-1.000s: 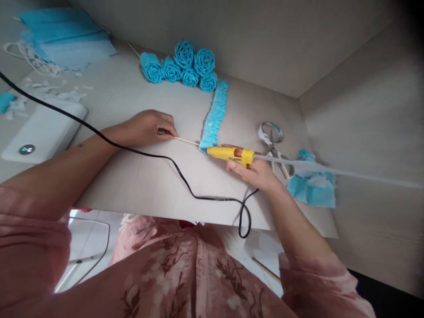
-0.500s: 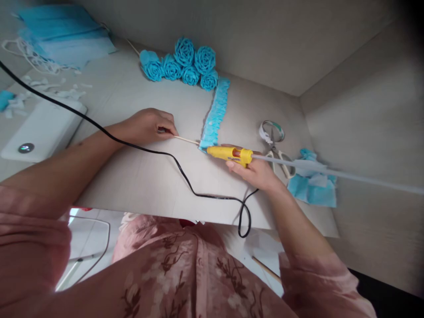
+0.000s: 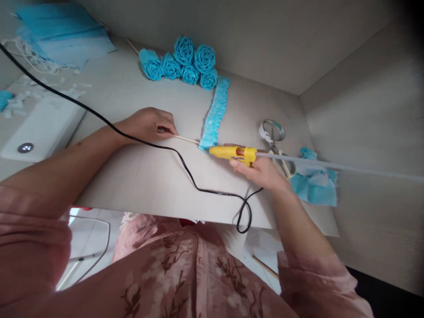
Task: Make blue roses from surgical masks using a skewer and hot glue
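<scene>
My left hand pinches a thin wooden stick, whose far end meets the lower end of a ruffled blue fabric strip. The strip lies flat on the table and reaches back towards a group of blue rosettes. In my right hand is a yellow glue gun, its nozzle close to the strip's lower end; whether it touches cannot be made out. A long clear glue stick juts from the gun's back to the right.
The gun's black cord runs across the table and over my left forearm. Scissors and a tape roll lie at right, beside crumpled blue fabric. Blue face masks, white scraps and a white power bank are at left.
My right hand and the glue gun have shifted slightly right, the nozzle drawing a little away from the strip's end. The cord has moved with it. My left hand stays put.
</scene>
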A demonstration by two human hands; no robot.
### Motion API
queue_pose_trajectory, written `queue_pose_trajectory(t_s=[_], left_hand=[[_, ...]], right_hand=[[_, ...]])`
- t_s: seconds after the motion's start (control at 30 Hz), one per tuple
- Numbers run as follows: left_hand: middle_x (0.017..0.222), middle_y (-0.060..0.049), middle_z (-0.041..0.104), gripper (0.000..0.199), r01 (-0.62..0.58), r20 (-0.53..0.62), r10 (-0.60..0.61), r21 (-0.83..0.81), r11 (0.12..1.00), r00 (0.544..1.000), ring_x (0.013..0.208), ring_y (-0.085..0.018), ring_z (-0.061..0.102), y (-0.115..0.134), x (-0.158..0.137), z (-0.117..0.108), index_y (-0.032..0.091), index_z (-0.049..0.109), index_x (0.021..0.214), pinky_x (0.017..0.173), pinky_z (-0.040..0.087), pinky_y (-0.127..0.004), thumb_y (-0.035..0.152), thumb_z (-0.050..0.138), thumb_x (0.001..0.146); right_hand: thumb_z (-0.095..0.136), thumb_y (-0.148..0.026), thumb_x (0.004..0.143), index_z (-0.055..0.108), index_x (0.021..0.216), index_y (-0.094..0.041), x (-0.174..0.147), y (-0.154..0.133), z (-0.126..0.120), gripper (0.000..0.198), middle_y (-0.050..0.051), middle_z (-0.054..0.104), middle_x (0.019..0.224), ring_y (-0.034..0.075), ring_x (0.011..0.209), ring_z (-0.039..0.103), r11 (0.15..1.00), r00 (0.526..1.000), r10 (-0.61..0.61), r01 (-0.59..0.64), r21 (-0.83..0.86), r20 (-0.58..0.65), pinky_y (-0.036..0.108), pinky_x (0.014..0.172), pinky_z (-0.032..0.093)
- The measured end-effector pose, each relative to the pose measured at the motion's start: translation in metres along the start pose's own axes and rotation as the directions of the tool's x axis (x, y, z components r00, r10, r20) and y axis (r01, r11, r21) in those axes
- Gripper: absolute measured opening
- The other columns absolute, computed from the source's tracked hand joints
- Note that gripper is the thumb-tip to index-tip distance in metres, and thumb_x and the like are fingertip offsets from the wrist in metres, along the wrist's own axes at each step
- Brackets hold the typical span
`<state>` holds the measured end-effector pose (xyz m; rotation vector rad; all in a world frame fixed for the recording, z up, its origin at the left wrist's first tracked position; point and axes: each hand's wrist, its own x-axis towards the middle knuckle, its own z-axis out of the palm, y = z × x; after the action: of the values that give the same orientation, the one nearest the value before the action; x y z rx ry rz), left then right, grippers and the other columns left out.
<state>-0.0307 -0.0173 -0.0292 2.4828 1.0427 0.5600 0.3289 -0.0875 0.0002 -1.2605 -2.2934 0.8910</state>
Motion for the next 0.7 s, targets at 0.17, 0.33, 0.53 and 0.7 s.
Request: queue_pose_trajectory(t_s=[0.17, 0.33, 0.53, 0.7], left_hand=[[0.087, -0.003, 0.074, 0.034, -0.004, 0.005, 0.004, 0.007, 1.000, 1.000, 0.073, -0.014, 0.062, 0.002, 0.000, -0.002, 0.026, 0.077, 0.085, 0.069, 0.047, -0.030, 0.046, 0.051, 0.092], [0.085, -0.002, 0.072, 0.033, -0.026, 0.005, 0.026, -0.001, 1.000, 1.000, 0.072, -0.012, 0.061, 0.002, 0.000, -0.002, 0.024, 0.078, 0.087, 0.067, 0.046, -0.028, 0.043, 0.051, 0.093], [0.085, -0.002, 0.072, 0.031, -0.008, 0.008, 0.008, -0.024, 1.000, 1.000, 0.071, -0.013, 0.060, 0.003, -0.001, -0.003, 0.025, 0.078, 0.086, 0.067, 0.046, -0.029, 0.043, 0.053, 0.092], [0.086, 0.000, 0.073, 0.030, -0.014, 0.007, 0.014, -0.005, 1.000, 1.000, 0.069, -0.012, 0.058, 0.000, -0.001, -0.002, 0.026, 0.078, 0.087, 0.067, 0.046, -0.028, 0.042, 0.054, 0.093]], right_hand=[[0.061, -0.056, 0.098, 0.074, 0.131, -0.023, -0.002, 0.004, -0.004, 0.048, 0.005, 0.078, 0.091, 0.027, 0.093, 0.074, 0.999, 0.999, 0.026, -0.027, 0.032, 0.021, 0.039, 0.084, 0.060], [0.061, -0.063, 0.096, 0.077, 0.119, -0.023, -0.003, 0.009, -0.007, 0.048, 0.004, 0.075, 0.083, 0.026, 0.084, 0.073, 0.997, 0.998, 0.059, -0.061, 0.038, 0.031, 0.037, 0.074, 0.060], [0.060, -0.068, 0.095, 0.078, 0.100, -0.026, -0.002, 0.003, -0.009, 0.046, 0.003, 0.074, 0.077, 0.025, 0.080, 0.071, 0.999, 0.999, 0.026, -0.027, 0.031, 0.031, 0.034, 0.067, 0.057], [0.062, -0.070, 0.092, 0.072, 0.072, -0.023, -0.005, 0.007, -0.018, 0.052, 0.002, 0.068, 0.065, 0.019, 0.060, 0.063, 0.994, 0.993, 0.107, -0.108, 0.012, 0.040, 0.030, 0.053, 0.047]])
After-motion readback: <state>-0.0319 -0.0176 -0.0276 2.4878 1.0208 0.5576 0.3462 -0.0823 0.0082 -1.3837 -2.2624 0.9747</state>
